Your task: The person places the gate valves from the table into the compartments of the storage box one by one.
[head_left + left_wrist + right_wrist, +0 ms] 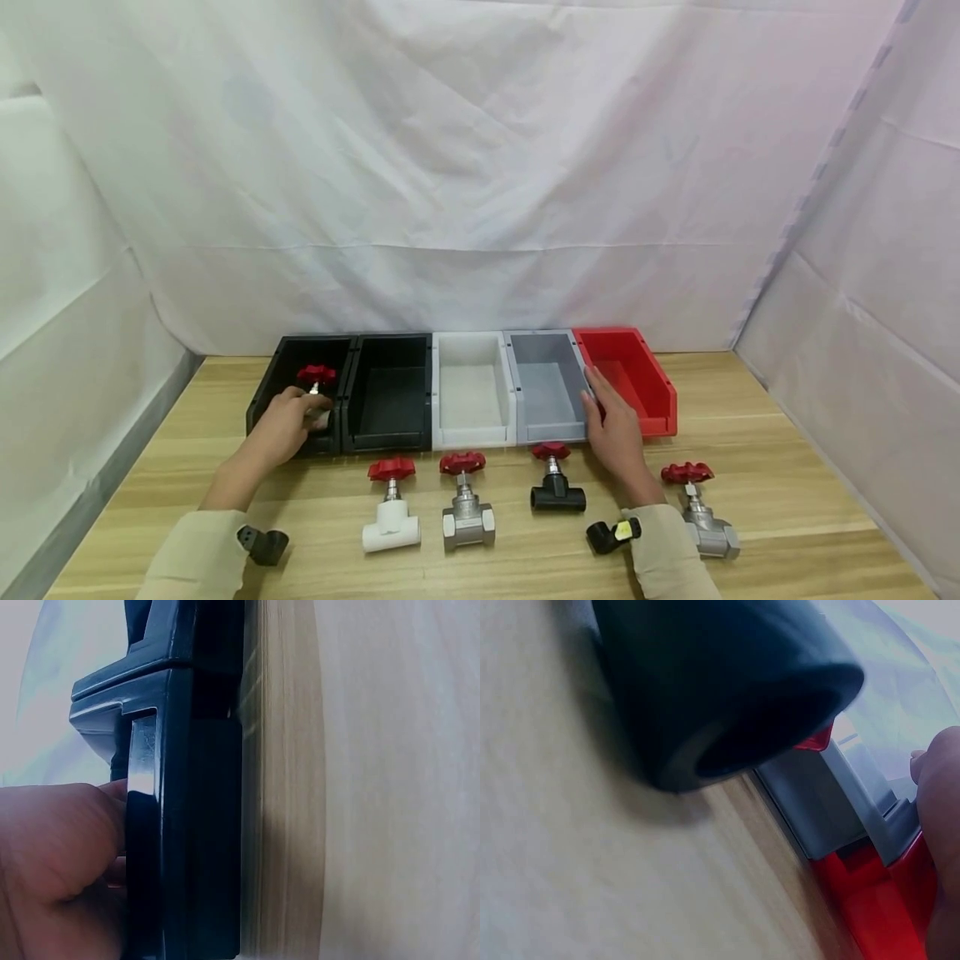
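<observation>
My left hand (288, 421) reaches over the front of the leftmost black bin (258, 408) and holds a valve with a red handwheel (317, 374). The valve's light-coloured body is mostly covered by the fingers. In the left wrist view, the bin's front wall (214, 840) hides the fingertips of that hand (60, 862). With fingers extended, my right hand (617, 427) lies over the adjoining walls of the grey bin (550, 431) and the red bin (662, 423). Nearest to it on the table is a black valve (557, 493), whose pipe end (727, 697) looms large in the right wrist view.
A second black bin (388, 440) and a white bin (474, 436) stand mid-row. In front are a white valve (392, 527) and a metal valve (468, 523). Another metal valve (708, 531) lies beside the right sleeve (663, 550). White curtains (465, 167) enclose the table.
</observation>
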`<state>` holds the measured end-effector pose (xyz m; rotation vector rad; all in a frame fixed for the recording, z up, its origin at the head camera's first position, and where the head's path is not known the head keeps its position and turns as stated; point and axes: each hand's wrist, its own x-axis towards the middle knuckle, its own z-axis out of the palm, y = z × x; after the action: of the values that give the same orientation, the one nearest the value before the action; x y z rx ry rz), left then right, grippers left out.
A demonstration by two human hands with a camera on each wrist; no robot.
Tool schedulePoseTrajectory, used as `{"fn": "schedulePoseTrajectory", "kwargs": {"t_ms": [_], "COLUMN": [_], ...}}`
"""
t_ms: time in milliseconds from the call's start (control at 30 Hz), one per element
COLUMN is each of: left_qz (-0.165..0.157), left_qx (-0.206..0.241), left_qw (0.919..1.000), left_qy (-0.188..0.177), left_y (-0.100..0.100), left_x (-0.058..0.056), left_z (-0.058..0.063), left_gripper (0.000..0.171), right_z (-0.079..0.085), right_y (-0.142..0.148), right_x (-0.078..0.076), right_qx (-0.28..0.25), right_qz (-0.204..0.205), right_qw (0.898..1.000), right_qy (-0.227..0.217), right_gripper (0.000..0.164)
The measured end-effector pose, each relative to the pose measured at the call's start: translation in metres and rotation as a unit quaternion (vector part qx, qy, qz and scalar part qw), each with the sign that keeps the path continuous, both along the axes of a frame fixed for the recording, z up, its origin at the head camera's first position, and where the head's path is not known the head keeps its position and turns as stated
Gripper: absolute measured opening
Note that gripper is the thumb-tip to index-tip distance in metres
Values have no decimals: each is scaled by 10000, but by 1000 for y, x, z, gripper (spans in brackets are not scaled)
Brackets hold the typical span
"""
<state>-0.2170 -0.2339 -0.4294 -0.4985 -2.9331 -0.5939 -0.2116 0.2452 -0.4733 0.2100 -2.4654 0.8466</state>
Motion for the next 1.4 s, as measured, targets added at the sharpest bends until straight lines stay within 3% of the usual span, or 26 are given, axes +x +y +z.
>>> {"fn": "schedulePoseTrajectory", "kwargs": {"t_ms": [467, 800, 1067, 1300, 1400], "left_qz": [300, 341, 311, 112, 56], "left_qx": [-83, 479, 880, 1399, 1396], "left_qw": [9990, 9908, 9791, 9761, 9779], "left_qy": [325, 1220, 1807, 1661, 1556], "left_y": [2, 18, 30, 41, 44], "left_x": [12, 33, 51, 69, 72], "left_z": [0, 13, 19, 21, 19], "left_gripper": [24, 25, 27, 32, 33], "right_z": [0, 3, 3, 3, 2], "right_y": [0, 1, 1, 0, 0], "right_x": [2, 3, 2, 2, 2], "right_qx": [23, 39, 47, 46, 46], "right_qz": [88, 46, 27, 29, 41], "right_qw": [9999, 10000, 10000, 10000, 10000], "right_qy": [60, 9, -12, 12, 42], "right_gripper": [57, 56, 56, 56, 56]}}
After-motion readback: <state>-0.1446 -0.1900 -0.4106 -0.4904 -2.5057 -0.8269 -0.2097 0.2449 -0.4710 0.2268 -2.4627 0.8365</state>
